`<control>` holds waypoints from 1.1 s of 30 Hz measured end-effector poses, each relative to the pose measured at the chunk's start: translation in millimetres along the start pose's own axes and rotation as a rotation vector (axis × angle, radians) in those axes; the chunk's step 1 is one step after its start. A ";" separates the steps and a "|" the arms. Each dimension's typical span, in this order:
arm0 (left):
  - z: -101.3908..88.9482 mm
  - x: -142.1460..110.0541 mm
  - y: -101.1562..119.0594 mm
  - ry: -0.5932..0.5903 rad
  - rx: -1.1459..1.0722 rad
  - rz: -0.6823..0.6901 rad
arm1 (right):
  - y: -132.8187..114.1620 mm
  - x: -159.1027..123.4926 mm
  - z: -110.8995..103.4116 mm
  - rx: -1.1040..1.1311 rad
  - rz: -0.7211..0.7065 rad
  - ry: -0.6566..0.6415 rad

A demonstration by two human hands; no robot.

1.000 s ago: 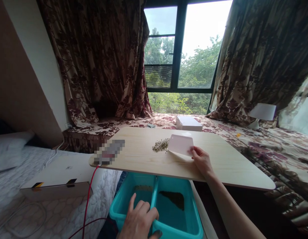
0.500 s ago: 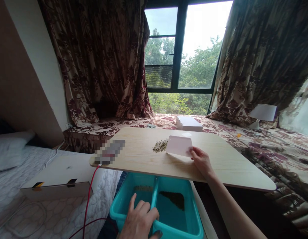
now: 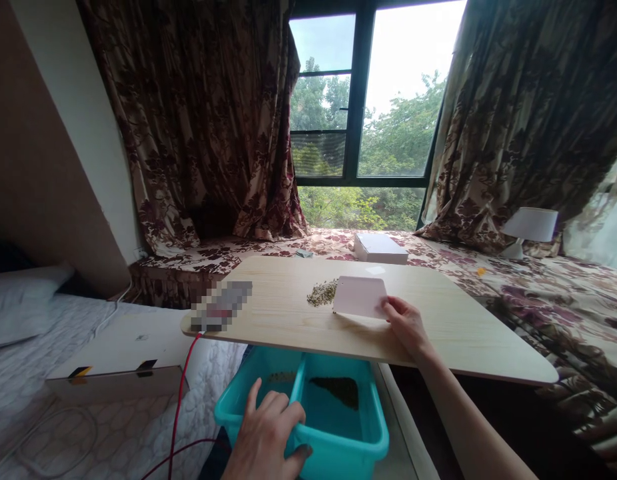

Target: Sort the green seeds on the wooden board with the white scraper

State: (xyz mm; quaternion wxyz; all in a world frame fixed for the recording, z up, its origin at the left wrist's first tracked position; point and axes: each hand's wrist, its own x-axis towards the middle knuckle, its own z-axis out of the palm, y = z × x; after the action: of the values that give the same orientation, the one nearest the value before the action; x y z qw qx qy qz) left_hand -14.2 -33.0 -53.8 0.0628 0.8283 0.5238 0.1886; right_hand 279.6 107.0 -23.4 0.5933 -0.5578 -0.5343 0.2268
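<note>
My right hand [image 3: 406,328] pinches the right edge of a thin white plastic sheet [image 3: 360,297], tilted over the table. At its left edge lies a loose spread of small greenish seeds or beans [image 3: 320,293]; the sheet may hide some. Below the table's near edge, my left hand [image 3: 269,428] grips a teal two-compartment bin [image 3: 351,441] at the near rim by the divider, thumb outside. A dark greenish heap of small grains [image 3: 342,391] fills part of the right compartment. A few pale grains [image 3: 281,377] show in the left compartment.
The pale wooden table [image 3: 273,327] carries a blurred-out device [image 3: 221,308] with a red cable [image 3: 180,393]. A white box [image 3: 381,248] and a lamp [image 3: 531,225] stand on the window ledge. Another white box [image 3: 121,357] lies on the bed at left.
The bin has shifted left and tipped slightly, with my left hand moving along on its rim. My right hand and the white sheet have hardly moved.
</note>
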 end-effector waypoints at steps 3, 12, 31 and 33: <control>-4.6 1.1 -1.1 -0.020 -0.022 -0.020 | 0.3 0.0 -0.3 0.014 -0.003 0.014; -11.4 3.2 -8.3 -0.082 -0.081 -0.045 | -11.4 -5.7 0.5 0.029 0.028 -0.123; -21.3 2.0 -15.4 -0.047 -0.081 -0.097 | -30.5 -29.7 15.1 0.050 0.020 -0.301; -21.0 1.1 -16.5 -0.054 -0.090 -0.082 | -31.5 -27.1 10.0 0.043 0.007 -0.230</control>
State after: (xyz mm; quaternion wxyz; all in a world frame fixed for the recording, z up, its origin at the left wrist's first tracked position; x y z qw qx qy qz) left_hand -35.7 -26.6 -39.2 0.1221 0.8071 0.5466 0.1869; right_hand 251.6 79.1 -7.1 0.5394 -0.5169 -0.5918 0.3027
